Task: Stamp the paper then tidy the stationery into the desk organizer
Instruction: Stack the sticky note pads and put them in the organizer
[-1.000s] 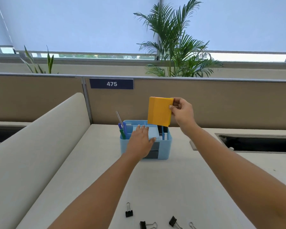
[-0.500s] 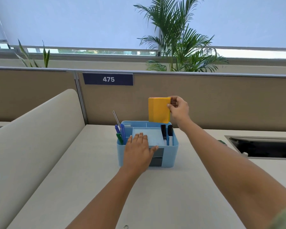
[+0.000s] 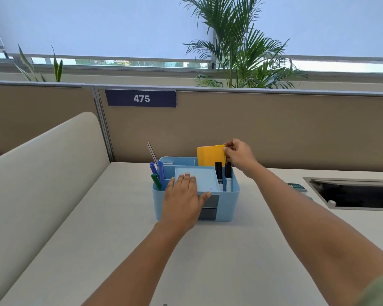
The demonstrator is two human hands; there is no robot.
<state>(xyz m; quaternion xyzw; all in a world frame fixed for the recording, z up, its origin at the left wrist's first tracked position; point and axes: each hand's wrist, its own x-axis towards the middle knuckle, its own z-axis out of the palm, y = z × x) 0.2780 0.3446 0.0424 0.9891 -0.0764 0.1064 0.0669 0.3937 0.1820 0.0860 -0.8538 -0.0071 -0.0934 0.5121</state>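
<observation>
Two hands show on my feed, both at the organizer [image 3: 228,206], which sits on the tabletop [image 3: 208,250] close to the partition [image 3: 274,133].

The left hand [image 3: 181,195] lies flat on the organizer's near side. Its fingers are straight over the near edge of the shallow tray [image 3: 205,177], and its thumb stretches along the front wall above the dark drawers [image 3: 209,209]. It grips nothing.

The right hand [image 3: 239,155] pinches the top right corner of the yellow pad [image 3: 210,155] between thumb and fingers. The pad stands upright at the organizer's back right. Its lower edge is hidden behind the tray and two black-capped markers [image 3: 218,171], so I cannot tell whether it rests on the compartment floor.

The markers stand in the right-hand slot, just beside the tray. In the left-hand slot I see blue pens [image 3: 161,173], a green pen [image 3: 156,181] and a thin ruler [image 3: 152,154] leaning up and to the left.

A sign [image 3: 141,98] on the partition reads 475, and a palm [image 3: 241,51] rises behind it. To the right, an open hatch [image 3: 352,193] is set into the tabletop, with a small green item [image 3: 296,186] at its left edge that is too small for me to identify.
</observation>
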